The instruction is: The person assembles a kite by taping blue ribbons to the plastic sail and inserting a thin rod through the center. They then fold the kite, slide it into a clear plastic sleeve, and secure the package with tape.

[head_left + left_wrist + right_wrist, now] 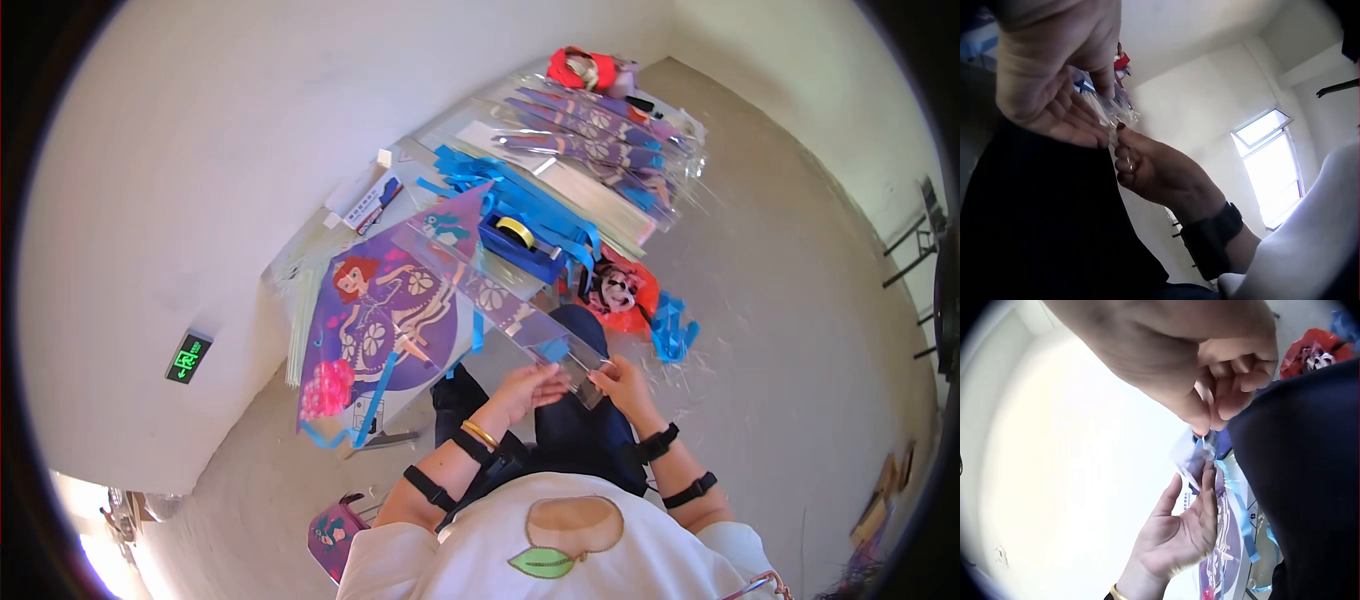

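Note:
A long clear plastic sleeve (530,325) with a folded purple printed piece inside slants down over the lap. At its near end, my right hand (625,388) pinches the plastic between thumb and fingertips. My left hand (530,392) is beside that end, fingers extended and touching the plastic. In the right wrist view the left hand (1179,540) shows its palm, thumb apart from the fingers, below the sleeve end (1194,459). The left wrist view shows the right hand (1157,169) with its other fingers curled.
A purple kite-shaped sheet with a printed figure (385,310) lies on the table's left. Behind the sleeve are a blue tape dispenser (520,250), blue strips (520,190) and packed printed pieces (600,130). A red bag (625,290) is at the table's right edge.

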`<action>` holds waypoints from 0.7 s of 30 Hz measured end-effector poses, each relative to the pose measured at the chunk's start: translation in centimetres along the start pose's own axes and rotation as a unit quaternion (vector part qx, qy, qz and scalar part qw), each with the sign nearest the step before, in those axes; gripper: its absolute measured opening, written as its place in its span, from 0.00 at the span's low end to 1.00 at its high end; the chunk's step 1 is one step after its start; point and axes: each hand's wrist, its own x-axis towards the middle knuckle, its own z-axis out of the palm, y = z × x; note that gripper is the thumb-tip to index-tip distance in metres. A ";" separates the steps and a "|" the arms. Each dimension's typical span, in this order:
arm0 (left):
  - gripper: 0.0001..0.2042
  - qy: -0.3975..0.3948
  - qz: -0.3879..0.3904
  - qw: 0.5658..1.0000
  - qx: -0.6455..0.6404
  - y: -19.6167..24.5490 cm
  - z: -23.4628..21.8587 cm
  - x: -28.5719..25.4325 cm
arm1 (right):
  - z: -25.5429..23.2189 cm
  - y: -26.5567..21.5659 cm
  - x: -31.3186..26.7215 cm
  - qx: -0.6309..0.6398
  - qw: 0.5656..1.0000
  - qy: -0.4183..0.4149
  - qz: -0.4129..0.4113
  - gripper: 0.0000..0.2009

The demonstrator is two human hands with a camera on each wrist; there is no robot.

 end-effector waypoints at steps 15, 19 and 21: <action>0.13 -0.007 -0.056 0.983 0.173 -2.3 0.1 1.1 | -1.2 -6.6 -1.8 -0.420 0.808 -0.209 -0.358 0.07; 0.13 -0.030 -0.024 0.978 0.204 -3.0 -0.4 1.4 | -0.7 -6.1 -0.7 -0.485 0.743 -0.253 -0.385 0.06; 0.13 -0.032 -0.008 0.977 0.213 -3.1 -0.7 1.8 | -0.6 -5.8 -0.1 -0.505 0.717 -0.299 -0.376 0.07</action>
